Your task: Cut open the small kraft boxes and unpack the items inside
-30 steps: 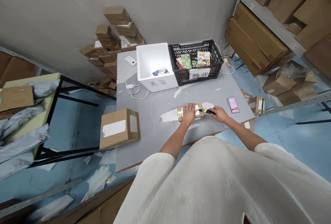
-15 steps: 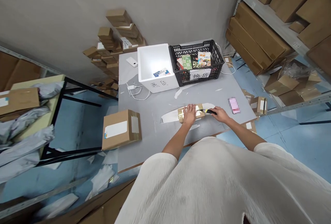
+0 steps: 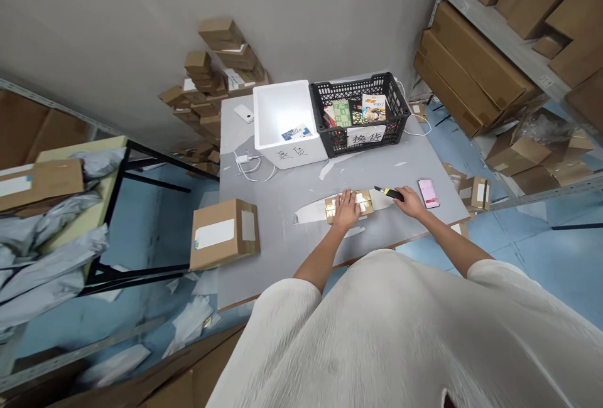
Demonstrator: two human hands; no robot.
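A small taped cardboard box lies near the table's front edge, on a pale worn patch of the tabletop. My left hand rests on top of it with the fingers stretched out, pressing on its left and middle part. My right hand is wrapped round the handle of a black and yellow utility knife. The knife's tip points left, toward the box, and stands a little apart from its right end. Just right of my right hand lies a phone with a pink screen.
A white foam bin and a black plastic crate holding packets stand at the back of the grey table. A larger cardboard box sits at the left edge. A white cable lies before the bin. Shelving with boxes stands right.
My right hand has moved right with the utility knife, drawing the blade off the small box. My left hand stays on the box. The camera view has shifted slightly.
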